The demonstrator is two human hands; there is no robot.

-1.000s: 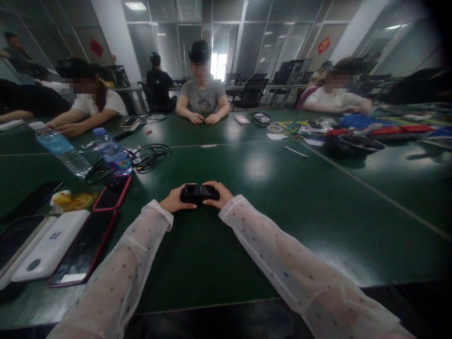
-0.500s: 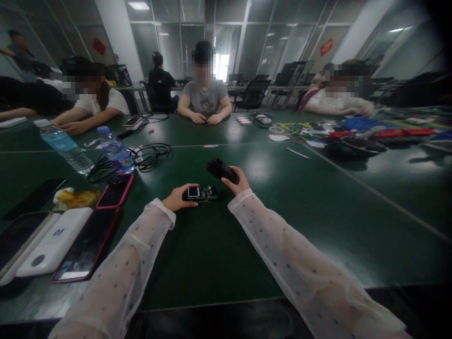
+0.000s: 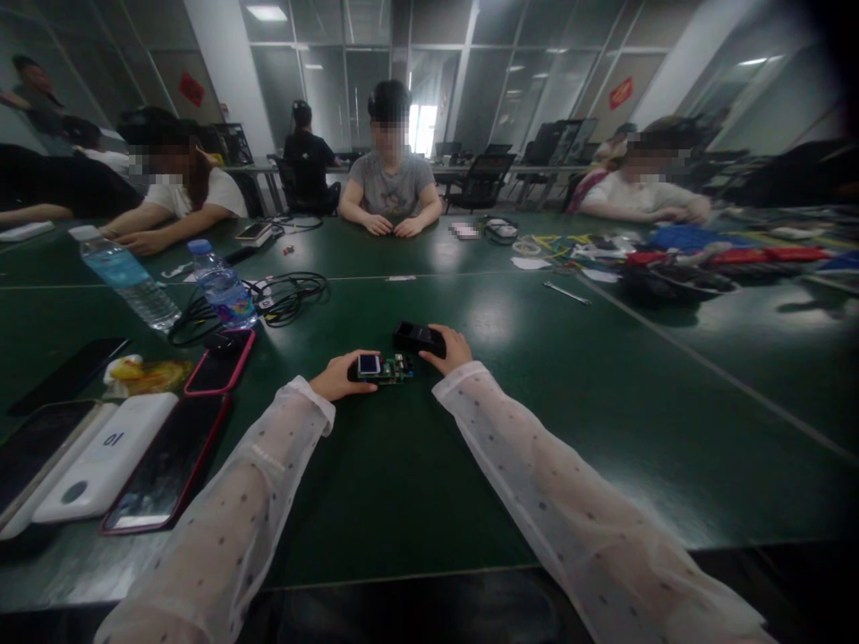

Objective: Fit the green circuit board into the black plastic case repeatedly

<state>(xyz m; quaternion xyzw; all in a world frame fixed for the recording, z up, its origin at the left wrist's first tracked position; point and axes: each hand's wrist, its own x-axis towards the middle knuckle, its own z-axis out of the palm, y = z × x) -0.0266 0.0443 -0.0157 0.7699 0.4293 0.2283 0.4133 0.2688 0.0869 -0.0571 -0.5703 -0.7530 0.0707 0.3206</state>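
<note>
My left hand (image 3: 340,376) grips the left end of a small green circuit board (image 3: 393,368) between thumb and fingers. A little square screen (image 3: 369,364) sits on the board near my thumb. In my right hand (image 3: 454,349) is a black plastic casing (image 3: 417,338), held by its right end, with a dark opening on its upper face. The casing is just behind and to the right of the board. Whether the two touch is hard to tell. Both of my forearms wear sheer white dotted sleeves.
On my left lie several phones (image 3: 167,465), a white power bank (image 3: 107,456) and two water bottles (image 3: 225,284) by coiled black cables (image 3: 295,295). A wrench (image 3: 567,292) lies to the right, before a pile of cables and tools (image 3: 698,255). People sit across the green table (image 3: 604,420).
My right hand has lowered the black casing toward the table and turned it more level. My left hand and the circuit board have stayed nearly in place.
</note>
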